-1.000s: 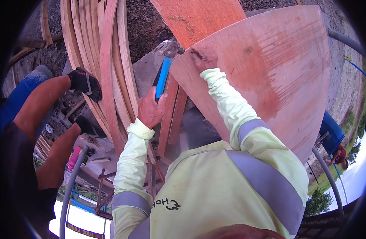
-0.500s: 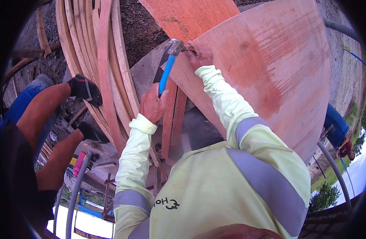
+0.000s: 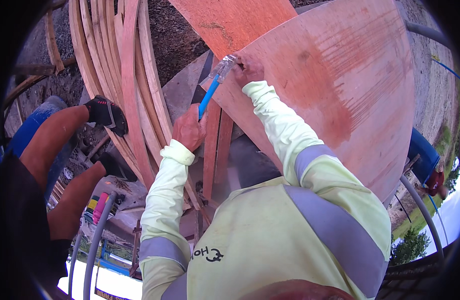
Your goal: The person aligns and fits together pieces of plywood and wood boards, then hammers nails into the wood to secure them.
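Note:
My left hand (image 3: pixel 189 129) is wrapped round the blue handle of a hammer (image 3: pixel 208 97). The hammer's metal head is close against the fingers of my right hand (image 3: pixel 249 69), at the left edge of a large plywood sheet (image 3: pixel 295 95) with reddish stains. The right fingers are pinched together at that edge; whatever is between them is too small and hidden to make out. Beyond the sheet's edge an orange-red board (image 3: pixel 235 22) lies partly under it.
Long curved wooden strips (image 3: pixel 132 75) lie stacked on the left. Another person's leg (image 3: pixel 65 135) and dark shoe (image 3: pixel 107 115) are close beside them. Grey pipe rails (image 3: pixel 97 245) stand lower left; a blue drum (image 3: pixel 421 155) and a bending person (image 3: pixel 435 184) are at far right.
The hammer head has turned and dropped a little toward me, nearer the right fingers. My left hand has come slightly down and left; the right hand has shifted slightly left.

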The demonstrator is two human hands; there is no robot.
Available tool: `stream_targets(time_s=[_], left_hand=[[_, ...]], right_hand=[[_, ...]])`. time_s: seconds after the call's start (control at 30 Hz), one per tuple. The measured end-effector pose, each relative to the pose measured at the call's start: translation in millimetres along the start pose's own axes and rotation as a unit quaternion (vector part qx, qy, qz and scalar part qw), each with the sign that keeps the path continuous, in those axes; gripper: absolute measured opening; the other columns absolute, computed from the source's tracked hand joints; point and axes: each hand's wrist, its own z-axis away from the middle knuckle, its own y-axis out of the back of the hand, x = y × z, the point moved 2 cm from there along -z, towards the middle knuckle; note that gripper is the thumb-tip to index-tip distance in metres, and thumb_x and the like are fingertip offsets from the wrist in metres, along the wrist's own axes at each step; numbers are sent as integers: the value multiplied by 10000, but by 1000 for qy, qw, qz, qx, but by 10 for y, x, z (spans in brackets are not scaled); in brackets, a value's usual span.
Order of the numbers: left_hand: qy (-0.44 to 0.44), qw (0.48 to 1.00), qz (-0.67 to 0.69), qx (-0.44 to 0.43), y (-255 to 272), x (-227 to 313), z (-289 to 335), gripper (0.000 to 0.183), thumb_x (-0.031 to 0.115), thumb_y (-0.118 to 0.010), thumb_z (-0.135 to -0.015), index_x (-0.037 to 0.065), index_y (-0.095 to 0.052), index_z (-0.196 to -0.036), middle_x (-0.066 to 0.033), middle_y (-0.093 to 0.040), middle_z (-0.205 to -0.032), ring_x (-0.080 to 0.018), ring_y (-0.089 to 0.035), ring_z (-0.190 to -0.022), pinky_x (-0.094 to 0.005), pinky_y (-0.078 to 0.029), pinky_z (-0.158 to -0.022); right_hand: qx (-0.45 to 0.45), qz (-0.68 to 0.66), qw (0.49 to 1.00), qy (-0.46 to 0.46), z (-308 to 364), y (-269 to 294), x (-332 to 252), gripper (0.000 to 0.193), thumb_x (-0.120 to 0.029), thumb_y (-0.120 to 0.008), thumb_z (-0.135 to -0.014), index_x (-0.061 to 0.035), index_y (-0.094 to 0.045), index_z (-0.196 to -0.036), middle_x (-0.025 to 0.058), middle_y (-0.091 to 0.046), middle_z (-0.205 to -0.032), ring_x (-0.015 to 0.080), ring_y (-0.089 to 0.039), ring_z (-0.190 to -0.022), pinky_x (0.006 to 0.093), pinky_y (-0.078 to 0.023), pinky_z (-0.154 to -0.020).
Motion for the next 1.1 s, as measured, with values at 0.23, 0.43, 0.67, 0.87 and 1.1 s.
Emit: stream_targets(time_s=[0.23, 0.43, 0.67, 0.87, 1.1], left_hand=[[45, 998, 36, 30, 225, 69, 106, 168, 122, -643, -888, 22, -523, -950, -254, -581, -724, -464, -589, -674, -471, -439, -547], [51, 999, 11, 14, 212, -4, 267, 177, 119, -645, -890, 37, -557, -1020, -230, -585, -731, -436, -604, -655, -438, -468, -558], [-74, 993, 28, 87, 158, 315, 213, 158, 121, -656, -887, 34, -572, -990, -181, -576, -680, -393, -591, -574, -429, -455, -524], [1, 995, -99, -21, -231, -249, -153, 106, 99, -607, -887, 43, -541, -948, -236, -600, -740, -436, -604, -656, -474, -483, -547], [-190, 975, 25, 112, 179, 499, 52, 163, 110, -653, -855, 43, -577, -983, -222, -619, -751, -412, -618, -642, -451, -497, -544]], right_hand=[[-49, 119, 982, 140, -451, 469, 48, 287, -195, -691, -789, -153, -645, -1069, 6, -677, -897, 263, -572, -1020, 437, -366, -969], [-150, 293, 937, 116, -789, 298, 250, 340, -463, -541, -897, -187, -688, -1030, -2, -655, -846, 249, -557, -936, 439, -361, -885], [-116, 341, 932, -32, -910, 226, 221, 271, -369, -464, -945, -166, -642, -925, 42, -696, -891, 249, -573, -901, 418, -372, -844], [-57, 299, 952, 33, -932, 121, 91, 192, -314, -503, -928, -164, -620, -907, 61, -681, -840, 282, -573, -833, 446, -385, -808], [-41, 289, 956, 13, -839, 227, 292, 121, -258, -519, -912, -173, -604, -924, 64, -684, -838, 271, -570, -864, 437, -393, -825]])
